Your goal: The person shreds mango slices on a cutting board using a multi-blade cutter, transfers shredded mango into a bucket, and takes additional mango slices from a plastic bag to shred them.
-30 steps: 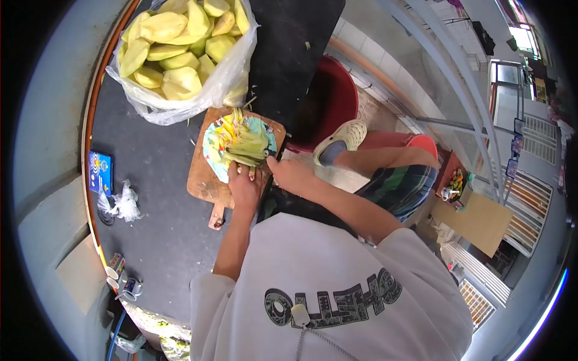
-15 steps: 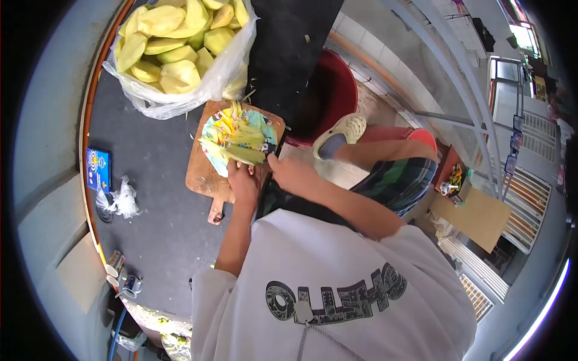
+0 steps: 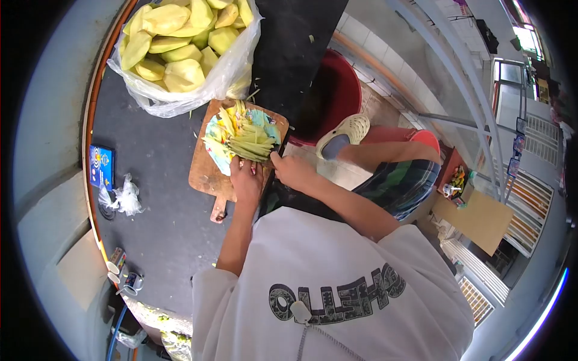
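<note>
Pale green strips of what looks like peeled green mango [image 3: 253,144] lie fanned out on a colourful patterned cloth or sheet [image 3: 221,161], which covers part of a wooden cutting board [image 3: 201,174]. My left hand [image 3: 245,179] rests at the board's near side, its curled fingers holding the near edge of the strips. Closed around a knife handle, my right hand [image 3: 294,172] is at the board's right edge. Of the knife [image 3: 268,163], only a short stretch of blade shows beside the strips; my fist covers the handle.
A plastic bag [image 3: 156,103] full of peeled mango pieces [image 3: 183,54] stands beyond the board on the dark table [image 3: 162,240]. To its left are a blue box [image 3: 101,167], a crumpled plastic bag [image 3: 127,195] and cups [image 3: 129,283]. A red tub [image 3: 346,78] stands right of the table.
The mango piece under my left hand has gone from a compact slab to spread strips. Both hands stay at nearly the same spot, and the view has shifted slightly.
</note>
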The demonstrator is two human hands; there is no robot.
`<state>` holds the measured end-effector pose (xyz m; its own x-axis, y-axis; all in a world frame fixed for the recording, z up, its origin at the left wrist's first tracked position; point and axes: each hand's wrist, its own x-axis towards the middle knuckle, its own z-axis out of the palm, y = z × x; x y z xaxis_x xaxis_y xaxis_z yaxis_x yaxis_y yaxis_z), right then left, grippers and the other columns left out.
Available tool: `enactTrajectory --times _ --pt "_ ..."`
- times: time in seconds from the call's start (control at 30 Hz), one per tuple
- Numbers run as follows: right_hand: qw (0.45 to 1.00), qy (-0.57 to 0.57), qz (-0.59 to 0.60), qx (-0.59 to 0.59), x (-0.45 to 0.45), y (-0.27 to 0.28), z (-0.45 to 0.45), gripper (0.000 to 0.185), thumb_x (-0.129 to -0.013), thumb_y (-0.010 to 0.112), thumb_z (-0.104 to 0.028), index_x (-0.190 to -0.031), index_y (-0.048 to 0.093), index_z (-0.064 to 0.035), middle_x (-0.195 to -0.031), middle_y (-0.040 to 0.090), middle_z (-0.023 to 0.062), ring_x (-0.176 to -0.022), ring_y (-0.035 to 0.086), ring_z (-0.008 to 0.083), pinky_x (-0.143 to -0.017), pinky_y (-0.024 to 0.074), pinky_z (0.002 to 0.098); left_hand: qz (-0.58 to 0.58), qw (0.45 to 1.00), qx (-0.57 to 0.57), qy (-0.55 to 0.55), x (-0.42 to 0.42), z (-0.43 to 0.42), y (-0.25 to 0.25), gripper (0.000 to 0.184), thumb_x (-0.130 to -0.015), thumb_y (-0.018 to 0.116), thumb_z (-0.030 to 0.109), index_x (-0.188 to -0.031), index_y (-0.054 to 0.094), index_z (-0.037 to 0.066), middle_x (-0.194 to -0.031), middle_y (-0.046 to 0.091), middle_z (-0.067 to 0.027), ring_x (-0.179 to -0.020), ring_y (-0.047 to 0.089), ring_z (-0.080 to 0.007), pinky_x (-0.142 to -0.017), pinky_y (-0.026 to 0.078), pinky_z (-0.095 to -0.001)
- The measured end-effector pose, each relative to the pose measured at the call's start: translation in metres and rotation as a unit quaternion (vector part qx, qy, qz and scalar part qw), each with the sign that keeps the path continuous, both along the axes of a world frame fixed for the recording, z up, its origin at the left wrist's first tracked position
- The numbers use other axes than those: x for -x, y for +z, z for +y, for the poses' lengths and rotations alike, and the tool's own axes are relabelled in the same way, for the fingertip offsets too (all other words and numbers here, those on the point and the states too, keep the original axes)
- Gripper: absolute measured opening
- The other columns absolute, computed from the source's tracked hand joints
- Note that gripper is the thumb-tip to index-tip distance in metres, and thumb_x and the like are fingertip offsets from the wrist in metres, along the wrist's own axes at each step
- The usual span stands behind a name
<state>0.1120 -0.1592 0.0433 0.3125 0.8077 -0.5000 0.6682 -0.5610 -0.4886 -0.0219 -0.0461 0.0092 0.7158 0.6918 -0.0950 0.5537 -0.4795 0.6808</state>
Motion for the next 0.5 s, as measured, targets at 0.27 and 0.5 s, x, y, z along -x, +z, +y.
enactTrajectory --times 0.27,0.5 --pt "0.999 0.026 0.012 0.021 -0.018 0.018 0.01 0.028 -0.087 0.059 -0.013 -0.11 0.053 0.0013 -0.074 0.069 0.0237 -0.071 0.07 0.0436 -0.067 0.0566 0.0554 -0.032 0.999 0.004 0.019 -0.003 -0.003 0.001 0.025 -0.077 0.077 0.004 -0.099 0.069 -0.002 -0.118 0.056 -0.025 -0.102 0.058 -0.0418 -0.085 0.052 -0.0456" --pt "0.999 0.045 -0.02 0.018 -0.008 0.04 0.004 0.031 -0.09 0.063 -0.019 -0.108 0.048 0.0013 -0.07 0.066 0.0234 -0.068 0.069 0.0427 -0.058 0.054 0.0533 -0.036 0.998 0.039 0.042 -0.003 -0.003 0.003 0.018 -0.076 0.076 0.002 -0.092 0.071 -0.002 -0.114 0.058 -0.0226 -0.097 0.059 -0.0378 -0.078 0.054 -0.0444"
